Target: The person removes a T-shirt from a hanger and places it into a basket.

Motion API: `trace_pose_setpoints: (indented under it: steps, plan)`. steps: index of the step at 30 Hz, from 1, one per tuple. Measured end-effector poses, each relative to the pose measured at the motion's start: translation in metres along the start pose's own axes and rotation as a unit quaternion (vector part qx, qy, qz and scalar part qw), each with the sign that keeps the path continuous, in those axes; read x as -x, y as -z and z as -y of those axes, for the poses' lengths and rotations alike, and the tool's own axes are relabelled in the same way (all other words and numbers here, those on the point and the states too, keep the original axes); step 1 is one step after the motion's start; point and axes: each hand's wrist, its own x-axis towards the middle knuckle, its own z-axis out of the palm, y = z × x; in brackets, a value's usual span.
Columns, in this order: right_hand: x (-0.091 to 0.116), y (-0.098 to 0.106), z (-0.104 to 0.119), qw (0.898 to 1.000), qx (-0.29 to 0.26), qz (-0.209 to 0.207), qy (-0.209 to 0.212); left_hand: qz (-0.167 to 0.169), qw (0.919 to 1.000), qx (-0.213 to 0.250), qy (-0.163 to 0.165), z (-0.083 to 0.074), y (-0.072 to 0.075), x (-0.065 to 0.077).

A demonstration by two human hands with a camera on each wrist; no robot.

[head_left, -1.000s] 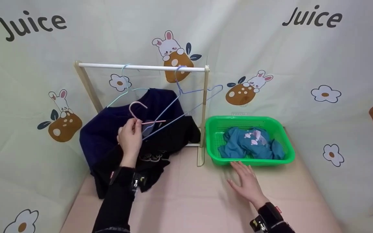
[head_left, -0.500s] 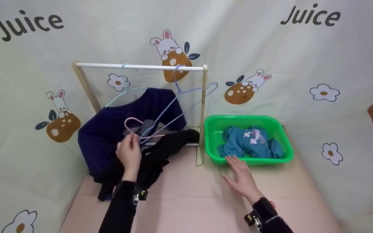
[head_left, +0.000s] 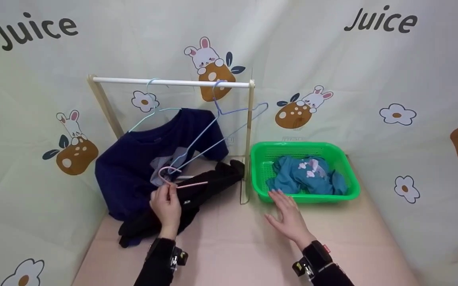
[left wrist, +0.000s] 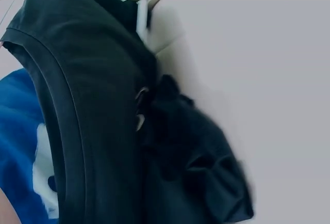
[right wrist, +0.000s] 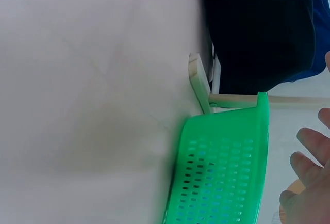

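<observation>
- The pink hanger (head_left: 191,185) was in the left hand (head_left: 166,206), which pinched it near the base of its hook between thumb and fingers; one arm of the hanger ran over the black shirt (head_left: 197,197), and the other could not be made out.
- The black shirt was bunched below the hanger, in front of the rack; the left wrist view showed its neckband and dark folds.
- The blue hanger (head_left: 218,113) hung tilted from the rack (head_left: 133,80), bare, its low end close to the pink hook.
- The navy shirt (head_left: 117,178) hung behind on the mint hanger (head_left: 156,109), a pale print on its front.
- The right hand (head_left: 288,220) was wide, fingers straight and holding nothing, just beside the green basket (head_left: 312,198).
- In the basket lay a teal garment (head_left: 316,174) with pink flowers.
- Rack and basket stood side by side on the table (head_left: 229,246), before a wall cloth (head_left: 332,47) printed with rabbits and "Juice".
</observation>
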Motion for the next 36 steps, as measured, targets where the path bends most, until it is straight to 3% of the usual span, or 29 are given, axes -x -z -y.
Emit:
trace_pose_setpoints:
  steps: [11,20,25,32,36]
  plan:
    - [-0.015,-0.013,0.013,1.0,-0.019,0.001,0.025,0.044,0.9945,0.031,-0.089,-0.016,-0.009,0.031]
    - [-0.02,-0.021,0.021,0.999,-0.011,0.02,0.03,0.03,0.9858,0.053,-0.157,-0.043,-0.016,0.042]
    - [-0.022,-0.02,0.02,0.999,-0.004,-0.001,0.049,0.038,0.982,0.085,-0.164,-0.064,-0.019,0.043]
    - [-0.022,-0.012,0.014,0.994,-0.017,-0.066,0.087,0.061,0.9806,0.104,-0.154,-0.083,-0.021,0.044]
    - [-0.019,-0.006,0.01,0.991,-0.023,-0.09,0.093,0.103,0.9785,0.11,-0.141,-0.089,-0.021,0.043]
